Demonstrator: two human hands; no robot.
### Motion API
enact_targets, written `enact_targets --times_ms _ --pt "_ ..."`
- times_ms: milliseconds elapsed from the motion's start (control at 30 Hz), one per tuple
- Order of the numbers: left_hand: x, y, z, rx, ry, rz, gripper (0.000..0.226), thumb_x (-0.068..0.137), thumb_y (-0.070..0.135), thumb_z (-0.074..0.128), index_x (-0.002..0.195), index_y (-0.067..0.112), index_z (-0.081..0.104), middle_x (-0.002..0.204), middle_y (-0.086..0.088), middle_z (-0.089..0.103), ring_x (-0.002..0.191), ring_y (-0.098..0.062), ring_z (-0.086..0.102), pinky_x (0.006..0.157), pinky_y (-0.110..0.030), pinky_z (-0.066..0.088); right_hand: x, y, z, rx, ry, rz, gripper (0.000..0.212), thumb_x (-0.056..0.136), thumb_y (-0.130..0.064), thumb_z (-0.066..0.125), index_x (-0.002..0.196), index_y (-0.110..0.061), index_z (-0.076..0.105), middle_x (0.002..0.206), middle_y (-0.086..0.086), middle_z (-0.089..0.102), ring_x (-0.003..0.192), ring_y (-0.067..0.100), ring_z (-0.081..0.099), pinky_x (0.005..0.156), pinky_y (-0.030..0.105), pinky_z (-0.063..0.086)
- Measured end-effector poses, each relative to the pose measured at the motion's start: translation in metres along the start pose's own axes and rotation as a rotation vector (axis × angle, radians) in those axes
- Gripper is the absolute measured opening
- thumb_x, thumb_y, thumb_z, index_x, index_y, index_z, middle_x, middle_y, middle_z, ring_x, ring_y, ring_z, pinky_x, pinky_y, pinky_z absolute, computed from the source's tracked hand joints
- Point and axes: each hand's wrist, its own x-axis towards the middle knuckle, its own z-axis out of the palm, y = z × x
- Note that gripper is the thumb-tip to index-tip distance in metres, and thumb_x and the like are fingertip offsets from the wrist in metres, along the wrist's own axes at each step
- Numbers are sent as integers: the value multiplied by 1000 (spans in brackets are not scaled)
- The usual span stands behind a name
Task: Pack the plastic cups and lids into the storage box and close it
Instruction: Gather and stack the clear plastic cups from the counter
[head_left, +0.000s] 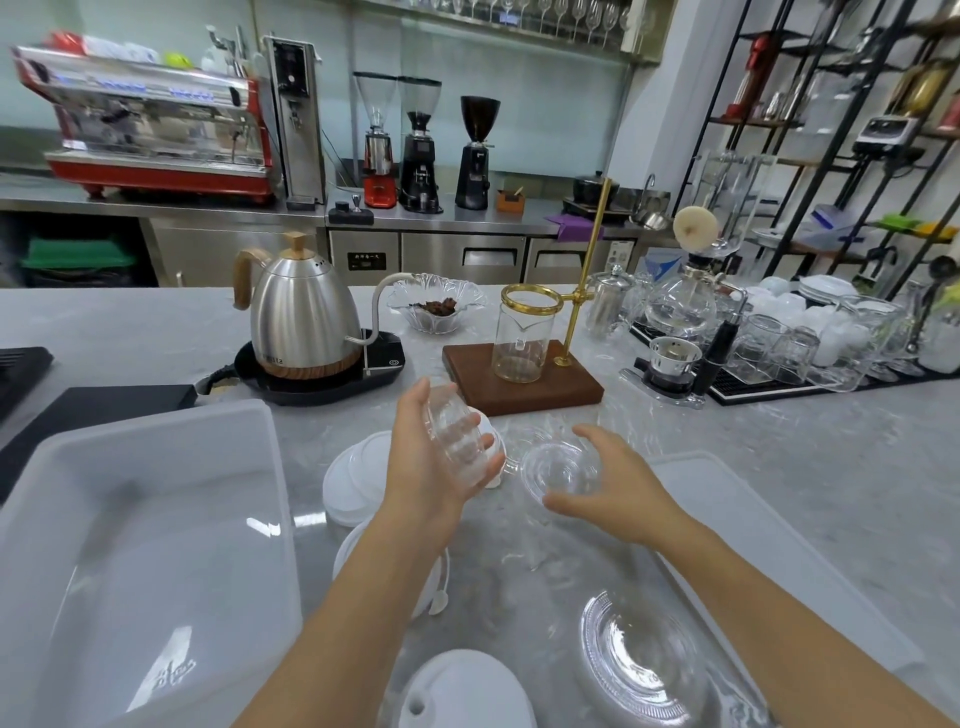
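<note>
**Clear cup in the left hand, storage box open on the counter**

The left hand (426, 457) is wrapped around a clear, ribbed plastic cup (460, 441), lifted off the counter and tilted. The right hand (618, 493) curves narrowly around a second clear cup (561, 470) lying on its side, thumb below and fingers above its rim; whether it truly grips cannot be told.

Below the left hand lie white, round plastic lids (353, 486) in a loose pile, with another white lid (462, 691) with a sip hole at the near edge. A clear, ridged domed piece (639, 660) sits by the right forearm (cup or lid, hard to say).

The counter (779, 441) is pale grey marble, glossy with reflections. On the left stands the storage box (156, 519), translucent white, rectangular, with nothing visible inside. Its flat lid (753, 545) lies on the right.

Farther back are a steel gooseneck kettle (304, 306) with wooden handle, a glass carafe (519, 343) on a dark wood base with brass stand, and a scalloped glass bowl (436, 306) holding something dark. A red espresso machine (150, 119) and 3 grinders line the rear steel bench.
</note>
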Motion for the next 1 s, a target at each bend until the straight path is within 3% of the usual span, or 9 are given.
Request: enact_targets --times_ms 167,367,567,667,767,867,1000 --pt "1 -2 -1 -14 36 -15 57 89 56 55 134 21 58 127 -19 60 108 -35 61 72 -42 56 2 -4 13 -116 -54 -6 118 63 -59 84 157 -23 22 163 -3 27 148 19 31 121 42 31" --pt "3 -1 -1 -7 29 -18 60 89 56 55 138 21 55 129 -18 59 110 -36 60 72 -42 56 3 -5 22 -160 -23 20 111 66 -57 78 156 -23 23 159 0 36 143 23 38 117 39 36" --pt "0 -3 -1 38 54 2 61 88 56 56 139 22 53 129 -17 59 113 -36 60 73 -42 56 -6 -8 11 84 93 20 94 68 -36 85 148 -26 37 146 -2 46 134 17 46 105 31 41" --pt "-1 -3 2 64 44 -10 57 90 55 54 136 20 56 129 -19 59 114 -35 59 83 -46 57 -14 -16 -2 267 117 -4 86 71 -32 88 143 -30 42 134 -4 52 121 14 52 98 27 42" --pt "-5 -6 8 86 -3 -16 51 94 52 50 130 18 60 127 -20 60 105 -34 60 85 -46 54 -24 -26 -9 410 119 -71 87 61 -45 87 137 -37 46 126 -13 56 115 8 56 96 26 46" --pt "-6 -9 12 128 -76 -1 48 96 50 48 124 15 64 104 -14 73 88 -30 70 76 -42 58 -30 -42 -12 466 95 -160 87 55 -53 82 134 -42 48 126 -18 56 115 0 56 91 17 45" --pt "-4 -12 10 223 -161 -30 54 94 56 46 119 15 71 112 -14 76 111 -33 69 104 -55 48 -30 -58 -8 481 56 -224 88 55 -56 79 135 -43 46 127 -22 56 117 -5 55 94 14 43"
